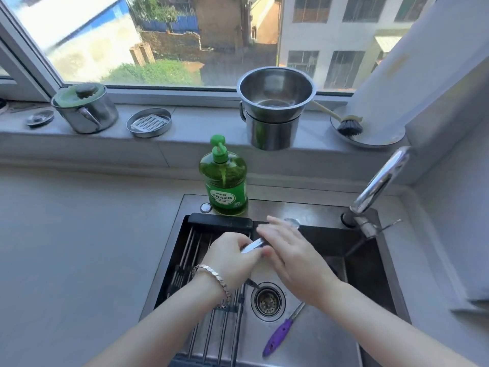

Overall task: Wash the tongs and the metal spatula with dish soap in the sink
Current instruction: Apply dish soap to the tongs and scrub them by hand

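2 hands: both ours, over the sink [325, 343].
Left hand [232, 256]: curled round a shiny metal utensil [254, 245].
Right hand [293, 256]: straight fingers flat on it.
Purple-handled utensil [277, 337]: beside the drain [267, 301], head under our right forearm.
Behind: soap bottle [226, 184] on the rim.

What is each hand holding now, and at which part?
The left hand grips a shiny metal utensil at its near end; the right hand lies flat over its middle, gripping nothing.
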`<state>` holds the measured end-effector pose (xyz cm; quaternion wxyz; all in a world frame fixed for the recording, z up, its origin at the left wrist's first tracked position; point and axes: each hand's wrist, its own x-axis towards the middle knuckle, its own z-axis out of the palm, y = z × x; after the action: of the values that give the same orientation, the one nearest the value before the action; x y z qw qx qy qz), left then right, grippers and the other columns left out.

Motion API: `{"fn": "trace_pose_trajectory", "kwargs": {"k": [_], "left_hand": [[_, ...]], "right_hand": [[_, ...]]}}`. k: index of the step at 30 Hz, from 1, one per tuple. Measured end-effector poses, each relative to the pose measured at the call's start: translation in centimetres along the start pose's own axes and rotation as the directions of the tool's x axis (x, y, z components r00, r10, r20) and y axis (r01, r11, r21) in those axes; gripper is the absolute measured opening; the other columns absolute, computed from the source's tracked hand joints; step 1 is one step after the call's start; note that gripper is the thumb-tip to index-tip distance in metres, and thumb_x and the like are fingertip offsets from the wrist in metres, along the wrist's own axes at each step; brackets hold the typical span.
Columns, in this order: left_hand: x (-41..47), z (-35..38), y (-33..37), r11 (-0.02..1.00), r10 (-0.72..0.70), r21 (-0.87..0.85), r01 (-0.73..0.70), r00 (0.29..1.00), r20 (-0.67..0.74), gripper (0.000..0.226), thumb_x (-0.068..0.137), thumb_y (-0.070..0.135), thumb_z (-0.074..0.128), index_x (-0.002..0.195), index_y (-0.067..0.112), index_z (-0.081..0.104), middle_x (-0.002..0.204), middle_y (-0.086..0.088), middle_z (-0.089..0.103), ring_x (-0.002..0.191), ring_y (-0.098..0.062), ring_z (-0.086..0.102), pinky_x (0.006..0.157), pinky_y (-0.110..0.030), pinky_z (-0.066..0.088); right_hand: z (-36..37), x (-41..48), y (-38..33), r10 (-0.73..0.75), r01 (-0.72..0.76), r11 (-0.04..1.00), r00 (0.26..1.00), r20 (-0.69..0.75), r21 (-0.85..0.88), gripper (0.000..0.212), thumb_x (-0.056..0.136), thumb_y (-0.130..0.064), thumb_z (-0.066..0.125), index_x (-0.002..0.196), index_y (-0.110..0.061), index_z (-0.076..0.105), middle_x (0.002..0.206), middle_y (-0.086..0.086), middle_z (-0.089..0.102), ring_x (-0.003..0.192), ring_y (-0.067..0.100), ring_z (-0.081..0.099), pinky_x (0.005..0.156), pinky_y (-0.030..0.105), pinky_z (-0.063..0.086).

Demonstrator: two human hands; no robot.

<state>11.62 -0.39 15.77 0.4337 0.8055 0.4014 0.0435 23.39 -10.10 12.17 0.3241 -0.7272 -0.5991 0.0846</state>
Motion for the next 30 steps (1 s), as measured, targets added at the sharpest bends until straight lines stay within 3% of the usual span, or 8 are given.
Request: {"fn": "trace_pose_trajectory", "kwargs": {"k": [2,5,10,15,19,24,28,30], "left_hand": [[-0.6,0.5,0.7,0.999,0.022,-0.041,-0.021,1.000,0.015,0.026,0.078,0.028,0.064,0.059,0.013,0.060,0.051,0.005,0.049,0.045,-0.009,0.044,0.049,-0.023,0.039],[-1.5,1.1,1.2,0.997,0.076,-0.016,-0.075,0.996,0.042,0.018,0.079,0.027,0.066,0.072,0.011,0.068,0.055,0.006,0.053,0.047,-0.006,0.045,0.050,-0.019,0.037],[-2.8,2.4,1.4,0.993,0.105,-0.066,-0.100,0.991,0.078,0.023,0.069,0.033,0.063,0.061,0.011,0.062,0.053,-0.003,0.057,0.049,-0.016,0.049,0.054,-0.030,0.043],[-3.6,3.3,1.0,0.987,0.091,-0.140,-0.076,0.990,0.105,0.007,0.077,0.013,0.067,0.070,0.013,0.065,0.060,-0.003,0.067,0.051,-0.009,0.061,0.052,-0.022,0.047],[-4.1,3.9,1.3,0.990,0.107,-0.115,-0.078,0.954,0.281,0.022,0.071,-0.004,0.063,0.069,0.015,0.051,0.053,0.011,0.045,0.049,-0.003,0.041,0.054,-0.019,0.039],[-4.5,3.4,1.4,0.971,0.085,-0.236,0.027,0.887,0.453,0.038,0.070,-0.007,0.069,0.092,0.021,0.056,0.061,0.012,0.045,0.055,-0.005,0.044,0.059,-0.019,0.045],[-4.5,3.6,2.1,0.965,0.178,-0.245,-0.092,0.918,0.356,0.030,0.068,-0.005,0.070,0.084,0.014,0.054,0.075,0.002,0.056,0.069,-0.008,0.054,0.066,-0.024,0.048],[-4.2,3.5,1.8,0.960,0.171,-0.267,-0.079,0.924,0.341,0.034,0.068,-0.007,0.070,0.081,0.018,0.053,0.072,0.005,0.056,0.062,0.000,0.054,0.061,-0.017,0.048]], "right_hand": [[-0.6,-1.4,1.2,-0.070,0.084,0.988,0.991,0.115,-0.126,0.064,0.098,-0.050,0.022,0.130,-0.002,0.049,0.132,0.010,0.055,0.132,0.014,0.033,0.112,0.020,0.016],[-2.7,-2.4,2.1,0.064,-0.053,0.989,0.995,0.072,-0.142,0.083,0.091,-0.066,0.014,0.137,-0.002,0.042,0.140,0.013,0.046,0.136,0.007,0.019,0.113,0.018,0.004],[-2.0,-4.8,0.7,-0.134,0.190,0.956,0.961,0.243,-0.222,0.086,0.089,-0.068,0.016,0.140,-0.001,0.035,0.147,0.012,0.037,0.140,0.020,0.022,0.116,0.033,0.011],[-3.6,-6.0,1.5,0.085,-0.058,0.978,0.988,0.128,-0.198,0.095,0.084,-0.074,0.010,0.144,-0.003,0.029,0.151,0.014,0.028,0.142,0.014,0.011,0.117,0.027,0.002],[-1.8,-8.1,-0.8,-0.137,0.191,0.970,0.942,0.305,-0.154,0.088,0.087,-0.070,0.020,0.143,-0.002,0.025,0.152,0.013,0.024,0.143,0.020,0.013,0.116,0.034,0.009],[-3.8,-7.5,1.5,0.081,-0.066,0.992,0.986,0.143,-0.105,0.090,0.088,-0.070,0.013,0.141,-0.001,0.033,0.150,0.008,0.027,0.141,0.010,0.012,0.112,0.037,0.015],[-2.7,-8.7,-1.5,-0.179,0.218,0.971,0.936,0.303,-0.101,0.084,0.091,-0.064,0.022,0.141,0.004,0.030,0.151,0.017,0.024,0.143,0.023,0.015,0.117,0.033,0.012],[-2.9,-8.3,-0.9,-0.171,0.217,0.968,0.938,0.302,-0.123,0.083,0.091,-0.063,0.021,0.142,0.002,0.030,0.152,0.016,0.022,0.143,0.024,0.017,0.118,0.031,0.009]]}}
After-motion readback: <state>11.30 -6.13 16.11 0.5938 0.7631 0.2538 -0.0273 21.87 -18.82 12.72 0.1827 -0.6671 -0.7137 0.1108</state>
